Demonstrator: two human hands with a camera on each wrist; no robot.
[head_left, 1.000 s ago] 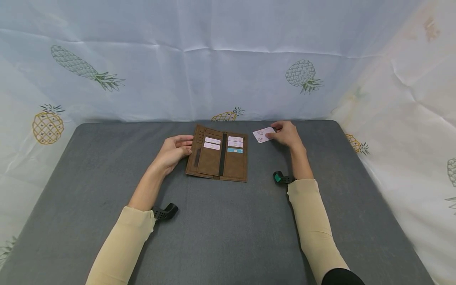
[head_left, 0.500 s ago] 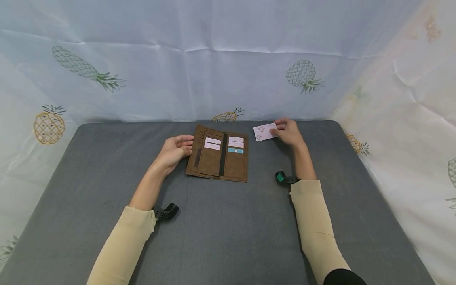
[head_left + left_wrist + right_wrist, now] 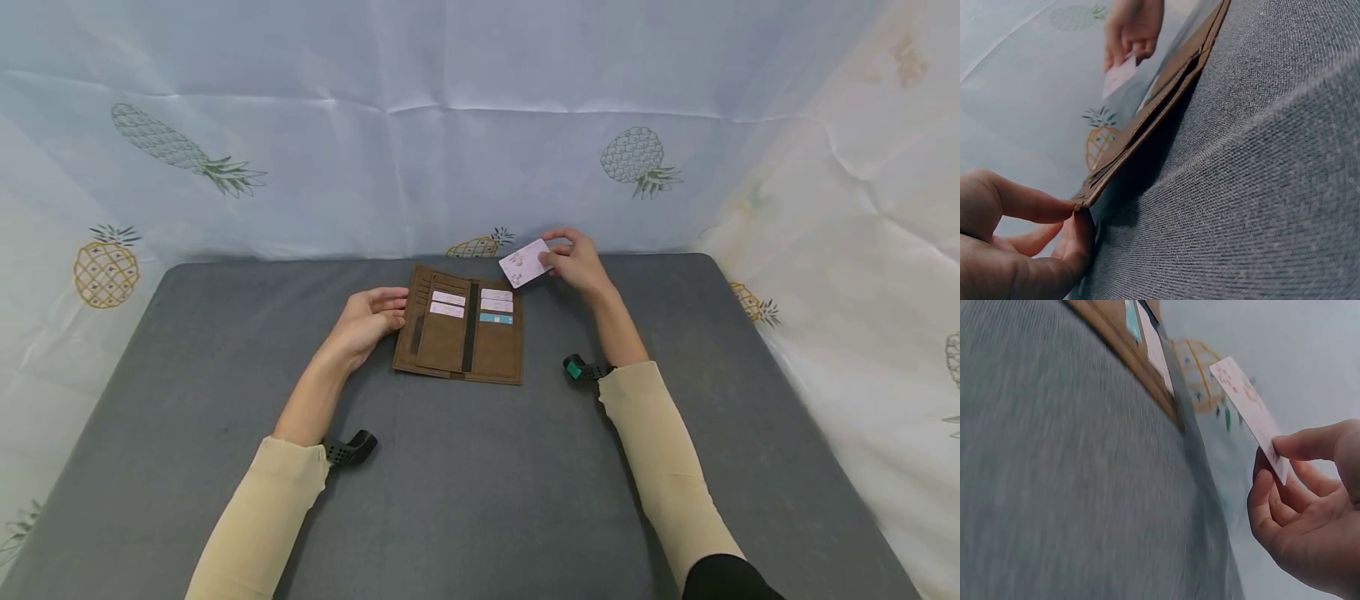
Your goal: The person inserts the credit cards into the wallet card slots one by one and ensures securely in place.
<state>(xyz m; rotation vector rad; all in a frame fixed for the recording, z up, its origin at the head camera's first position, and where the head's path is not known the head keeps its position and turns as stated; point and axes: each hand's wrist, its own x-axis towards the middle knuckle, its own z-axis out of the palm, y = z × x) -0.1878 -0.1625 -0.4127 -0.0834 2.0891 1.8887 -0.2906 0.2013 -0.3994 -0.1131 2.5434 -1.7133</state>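
A brown wallet (image 3: 442, 346) lies unfolded on the grey table, with several pink cards and one blue card (image 3: 496, 318) tucked in its slots. My left hand (image 3: 363, 323) pinches the wallet's left edge between thumb and fingers, and in the left wrist view that edge is lifted off the cloth. Above the wallet's upper right corner, my right hand (image 3: 577, 262) holds a pink patterned card (image 3: 523, 263) by one end. The right wrist view shows the thumb flat on the card (image 3: 1247, 406) and the fingers behind it.
Grey cloth covers the table (image 3: 480, 483). A white curtain (image 3: 360, 167) printed with pineapples hangs right behind the far table edge and continues at both sides. Black wrist mounts (image 3: 350, 447) sit at both sleeves.
The right hand first drew slightly right with the card, then moved left and up, bringing the card over toward the wallet's upper right corner. The left hand and wallet stayed in place.
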